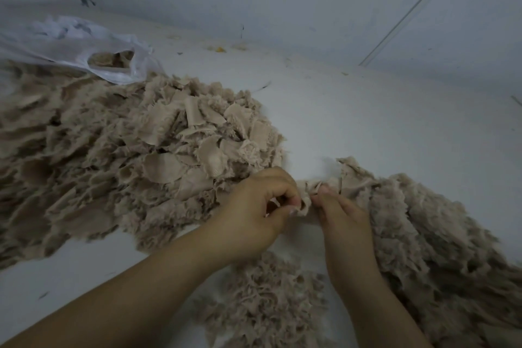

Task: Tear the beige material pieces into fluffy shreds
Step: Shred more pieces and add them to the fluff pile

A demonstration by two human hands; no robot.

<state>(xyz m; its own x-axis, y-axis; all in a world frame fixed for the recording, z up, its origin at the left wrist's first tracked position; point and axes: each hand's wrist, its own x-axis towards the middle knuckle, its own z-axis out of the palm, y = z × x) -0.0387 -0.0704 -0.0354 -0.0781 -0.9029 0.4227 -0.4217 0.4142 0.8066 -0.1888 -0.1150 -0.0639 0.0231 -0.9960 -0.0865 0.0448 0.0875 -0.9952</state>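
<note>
Far L: white plastic bag (67,48), mouth open w/ beige bits showing inside, lying on the big pile of beige pieces (135,155) on the pale floor (367,127). Center: left hand (254,212), fingers curled, pinching a small beige piece (303,202) at its L edge; right hand (344,220) pinches the same piece from the other side, fingertips nearly meeting. R & below hands: heap of fluffy shreds (437,234).

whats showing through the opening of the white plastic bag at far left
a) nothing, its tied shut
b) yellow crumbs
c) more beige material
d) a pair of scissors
c: beige material of the piles' colour shows in the white plastic bag's opening.
</note>
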